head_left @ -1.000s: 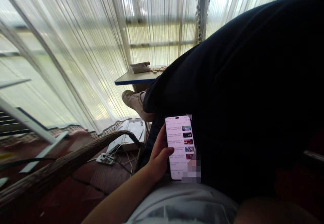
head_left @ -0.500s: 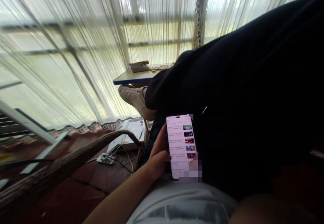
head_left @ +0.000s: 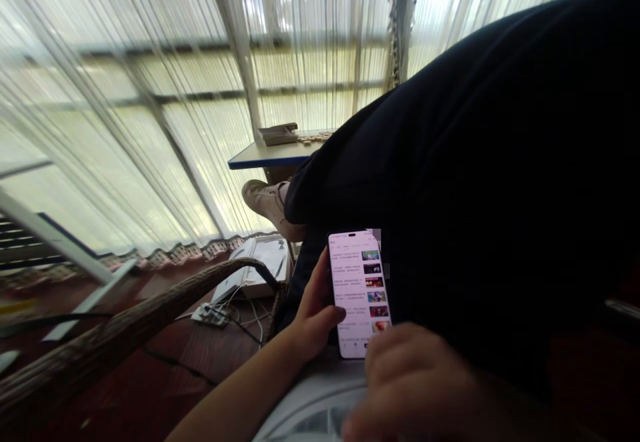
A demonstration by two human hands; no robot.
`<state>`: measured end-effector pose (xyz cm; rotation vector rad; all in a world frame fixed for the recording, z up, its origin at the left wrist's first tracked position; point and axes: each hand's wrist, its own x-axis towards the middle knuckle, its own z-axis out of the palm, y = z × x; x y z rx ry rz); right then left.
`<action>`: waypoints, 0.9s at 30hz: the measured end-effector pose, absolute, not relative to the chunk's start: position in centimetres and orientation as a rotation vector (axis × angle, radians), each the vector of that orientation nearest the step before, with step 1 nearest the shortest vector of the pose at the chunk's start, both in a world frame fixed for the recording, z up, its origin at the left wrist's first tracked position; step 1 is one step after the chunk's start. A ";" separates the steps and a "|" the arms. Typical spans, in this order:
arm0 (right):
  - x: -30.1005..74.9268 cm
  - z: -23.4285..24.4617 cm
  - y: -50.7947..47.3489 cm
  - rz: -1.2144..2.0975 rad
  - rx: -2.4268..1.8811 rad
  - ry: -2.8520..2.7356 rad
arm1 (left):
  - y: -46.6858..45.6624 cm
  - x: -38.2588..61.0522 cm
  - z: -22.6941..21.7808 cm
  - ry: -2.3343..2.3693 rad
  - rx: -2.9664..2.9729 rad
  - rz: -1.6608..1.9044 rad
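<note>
My left hand point(head_left: 316, 319) is wrapped round the left side of a smartphone point(head_left: 351, 295), its thumb resting on the edge of the lit screen. On that screen is a list of text lines with small pictures down the right. My right hand point(head_left: 415, 372) hovers at the phone's lower right corner and covers a little of it. Its fingers look bent but are smeared by motion, so their closure is unclear. The phone is tilted up above my lap, near the grey shirt point(head_left: 300, 415) and the dark trousers point(head_left: 450, 162).
A branch-like chair arm point(head_left: 200, 279) curves along the left. Beyond it, an open white box point(head_left: 270, 255) and a power strip point(head_left: 209, 315) with cables lie on the floor. A blue-edged table point(head_left: 250, 155) holds a grey box point(head_left: 277, 135) and small blocks. My shoe point(head_left: 267, 202) is below it.
My right hand has come into view over the phone's lower right corner. My left thumb has shifted slightly onto the screen. The shoe has moved a little down and right in view.
</note>
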<state>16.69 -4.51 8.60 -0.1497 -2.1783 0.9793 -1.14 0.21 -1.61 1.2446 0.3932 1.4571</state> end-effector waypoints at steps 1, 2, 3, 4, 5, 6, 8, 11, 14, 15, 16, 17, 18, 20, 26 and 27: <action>16.7 7.8 -3.9 0.892 -0.249 -2.118 | 0.2 -1.1 -1.4 0.417 1.255 1.476; 16.8 7.0 -3.2 0.775 -0.360 -2.025 | 0.1 -1.0 -1.3 0.439 1.260 1.502; 16.8 6.3 -2.7 0.558 -0.514 -1.952 | 0.1 -0.9 -1.1 0.453 1.259 1.531; 16.8 5.6 -2.2 0.433 -0.665 -1.870 | 0.0 -0.8 -0.9 0.451 1.254 1.554; 16.7 5.1 -1.9 0.356 -0.763 -1.819 | 0.0 -0.8 -0.8 0.436 1.255 1.564; 16.6 4.7 -1.6 0.304 -0.835 -1.808 | 0.0 -0.8 -0.8 0.420 1.268 1.563; 16.4 4.2 -1.3 0.296 -0.930 -1.838 | -0.1 -0.9 -0.8 0.406 1.311 1.543; 16.0 3.6 -0.7 0.428 -1.010 -1.872 | -0.1 -1.2 -1.1 0.457 1.315 1.545; 16.0 3.1 -0.3 0.588 -1.019 -1.859 | 0.0 -1.1 -1.1 0.497 1.255 1.572; 16.1 3.1 -0.3 0.615 -1.017 -1.864 | 0.0 -1.0 -1.0 0.492 1.241 1.574; 16.2 3.1 -0.3 0.636 -1.014 -1.870 | 0.0 -0.9 -0.8 0.471 1.232 1.569; 16.3 3.2 -0.5 0.660 -1.014 -1.882 | 0.0 -0.8 -0.7 0.439 1.226 1.560; 16.4 3.4 -0.7 0.688 -1.016 -1.896 | -0.1 -0.7 -0.6 0.401 1.218 1.548; 16.5 3.8 -1.1 0.742 -1.015 -1.925 | -0.2 -0.6 -0.4 0.335 1.198 1.520; 16.3 4.6 -1.5 0.730 -1.019 -2.000 | -0.3 -0.6 -0.5 0.331 1.171 1.530; 16.3 4.6 -1.4 0.726 -1.016 -2.006 | -0.3 -0.5 -0.5 0.335 1.165 1.533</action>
